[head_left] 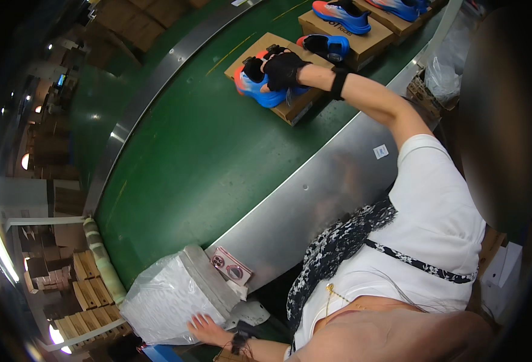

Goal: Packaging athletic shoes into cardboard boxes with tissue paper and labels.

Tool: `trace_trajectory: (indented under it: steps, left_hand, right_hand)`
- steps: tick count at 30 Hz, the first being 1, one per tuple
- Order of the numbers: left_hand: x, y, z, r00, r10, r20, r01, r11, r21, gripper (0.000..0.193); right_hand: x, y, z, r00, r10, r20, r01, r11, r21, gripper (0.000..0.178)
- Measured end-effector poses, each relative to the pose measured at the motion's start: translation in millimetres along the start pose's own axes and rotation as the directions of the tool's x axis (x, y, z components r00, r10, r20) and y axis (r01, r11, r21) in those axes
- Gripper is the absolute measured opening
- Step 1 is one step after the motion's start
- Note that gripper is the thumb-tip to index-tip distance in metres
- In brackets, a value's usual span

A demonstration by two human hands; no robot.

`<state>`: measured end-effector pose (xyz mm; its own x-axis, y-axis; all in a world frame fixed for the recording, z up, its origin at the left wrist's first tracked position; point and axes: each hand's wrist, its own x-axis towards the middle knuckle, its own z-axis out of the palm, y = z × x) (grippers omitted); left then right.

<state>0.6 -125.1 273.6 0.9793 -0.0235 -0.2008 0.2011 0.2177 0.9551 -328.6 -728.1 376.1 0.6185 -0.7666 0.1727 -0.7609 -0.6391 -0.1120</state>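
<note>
My right hand (284, 71), in a black glove with bare fingertips, reaches far out and grips a pair of blue, white and orange running shoes (260, 96). The pair rests on a brown cardboard shoebox (293, 113) on the green conveyor belt; the glove hides part of it. Down at the lower left, my left hand (205, 330) lies with its fingers spread on a clear plastic bag (169, 301) packed with white, sheet-like material. Dark bands circle both wrists.
More running shoes (344, 17) sit on shoeboxes (362, 45) at the far right of the belt. A metal ledge (314, 187) edges the belt on my side. Beside the bag lies a printed red and white card (231, 265). Stacked cartons (91, 289) stand at the left.
</note>
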Motion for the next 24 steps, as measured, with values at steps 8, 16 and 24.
trace_trajectory:
  steps: [8, 16, 24]
  left_hand:
    - [-108.3, 9.0, 295.6, 0.566, 0.120, 0.815, -0.430, 0.887, 0.169, 0.029]
    - [-132.5, -27.3, 352.8, 0.306, 0.015, 0.952, -0.561, 0.811, 0.167, 0.022]
    - [-123.5, -36.0, 328.0, 0.241, -0.164, 0.957, -0.370, 0.896, 0.247, 0.025]
  right_hand:
    - [-66.5, -86.6, -62.7, 0.912, -0.311, 0.267, 0.248, 0.938, 0.243, 0.058]
    - [-88.1, -126.4, -54.7, 0.763, -0.606, 0.226, 0.528, 0.785, 0.324, 0.054]
    - [-127.2, -127.8, 3.5, 0.595, -0.800, 0.078, 0.768, 0.594, 0.239, 0.044]
